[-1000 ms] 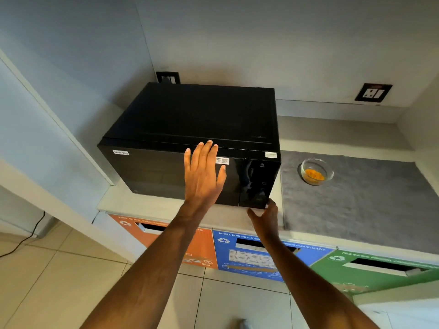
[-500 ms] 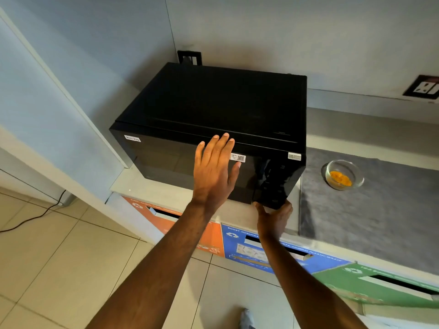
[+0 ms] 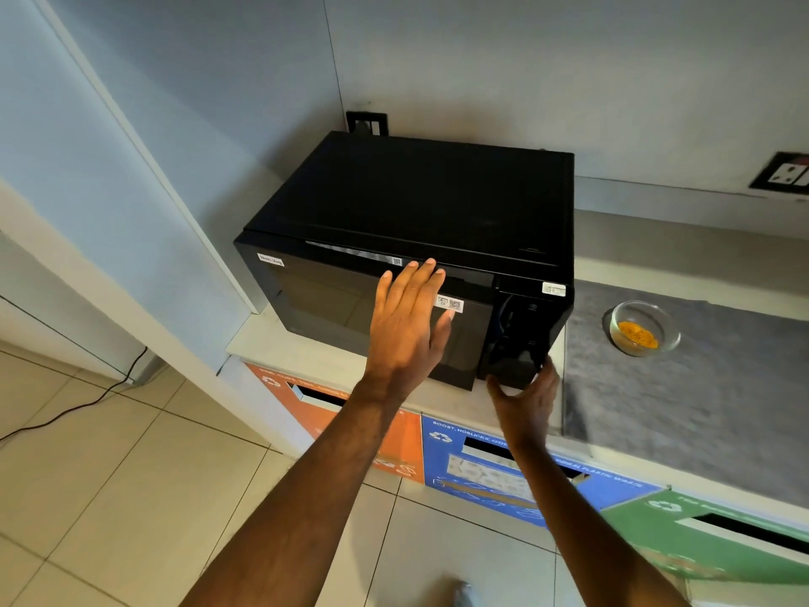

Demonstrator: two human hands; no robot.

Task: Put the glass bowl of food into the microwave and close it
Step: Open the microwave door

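Note:
A black microwave (image 3: pixel 420 203) stands on a pale counter (image 3: pixel 280 348) against the wall. Its door (image 3: pixel 332 308) has swung slightly ajar, with a gap showing along the top edge. My left hand (image 3: pixel 407 326) lies flat, fingers spread, on the front of the door. At the lower right corner of the control panel, my right hand (image 3: pixel 525 396) has its thumb and fingers spread around the corner. A small glass bowl (image 3: pixel 641 328) holding orange-yellow food sits on a grey mat (image 3: pixel 700 400) to the right of the microwave, apart from both hands.
Below the counter run an orange bin front (image 3: pixel 324 409), a blue one (image 3: pixel 494 470) and a green one (image 3: pixel 718 536) with slots. A wall socket (image 3: pixel 783 173) is at the right, another plate (image 3: pixel 367 123) behind the microwave. A black cable (image 3: pixel 65 409) trails on the tiled floor.
The view has shifted so the microwave sits further right. The door now shows a gap at its top edge. Both hands stay on the microwave's front.

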